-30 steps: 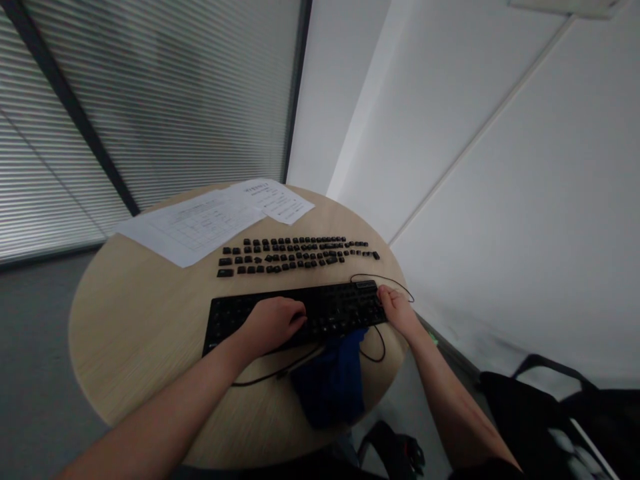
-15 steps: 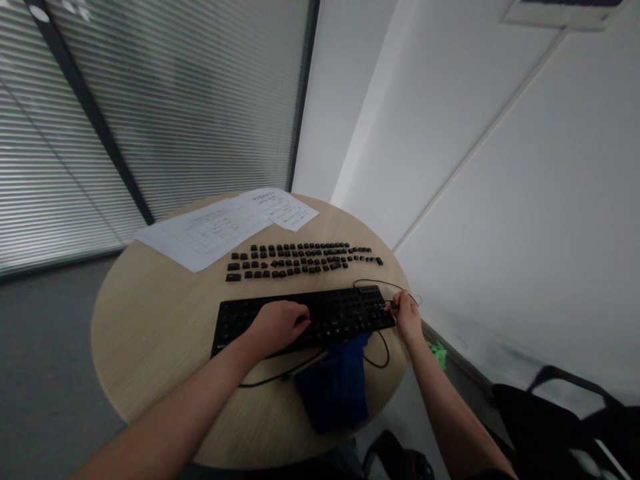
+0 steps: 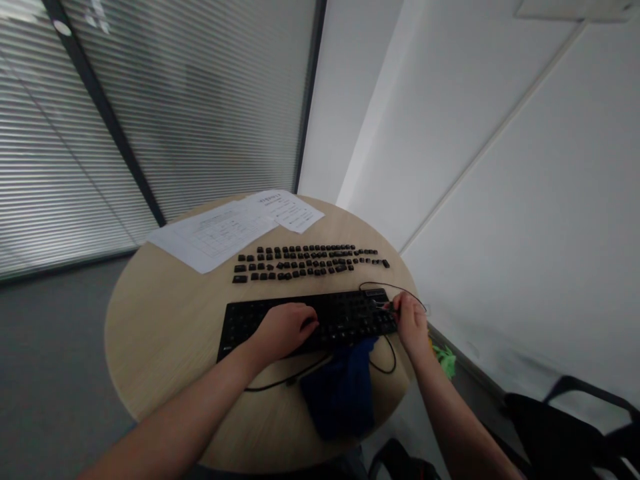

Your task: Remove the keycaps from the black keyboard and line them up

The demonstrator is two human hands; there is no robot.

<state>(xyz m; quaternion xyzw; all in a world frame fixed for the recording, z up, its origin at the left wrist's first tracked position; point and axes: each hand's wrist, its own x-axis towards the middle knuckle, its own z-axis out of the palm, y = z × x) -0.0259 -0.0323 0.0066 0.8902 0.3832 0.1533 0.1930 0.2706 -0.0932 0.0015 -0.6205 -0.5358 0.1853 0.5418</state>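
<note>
Right hand [image 3: 412,324] pinching a wire-ended tool [image 3: 387,306] at the right end of the worktop [image 3: 165,347] keyboard [image 3: 343,310].
Left hand [image 3: 285,328] curls over it, contents unclear; a slipping tool could scatter the loose keycaps [image 3: 310,271] on the far side.

The left arm [image 3: 190,405] slants from the lower left of the frame to the centre, its left hand [image 3: 284,328] back upward, fingers [image 3: 309,313] curled. The right arm [image 3: 450,407] rises from the lower right; right of centre, the right hand [image 3: 413,323] points leftward, fingers pinched together. Both forearms are bare.
</note>
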